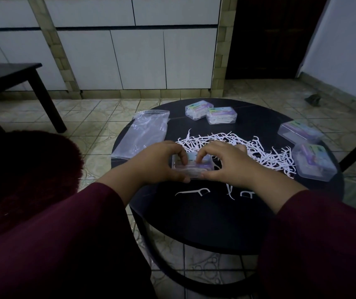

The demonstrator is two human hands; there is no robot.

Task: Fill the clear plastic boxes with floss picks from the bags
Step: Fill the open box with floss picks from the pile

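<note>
**Ana:** Floss picks (237,147) lie in a loose white heap on the round dark table (194,223), just beyond the person's hands, with a few strays nearer the front edge. The clear box in hand (191,167) sits on the table between both hands. The left hand (157,162) grips its left end, fingers curled over the top and thumb along the near side. The right hand (226,162) pinches the right end the same way.

**Ben:** So the step looks like pressing the lid down?

**Ana:** Probably closing it, though opening can't be ruled out. To do it well, the person should press evenly at both ends and check that no pick pokes over the rim.

**Ben:** What about the rest?

**Ana:** Two filled boxes (210,113) sit touching at the far side, and two more boxes (306,147) stand at the right edge. The bag (144,132) lies flat on the left, overhanging the table.

**Ben:** Anything unclear?

**Ana:** The light is dim. Fingers hide the lid's latch, so how full this box is can't be judged, nor whether the right-hand boxes hold picks
</note>
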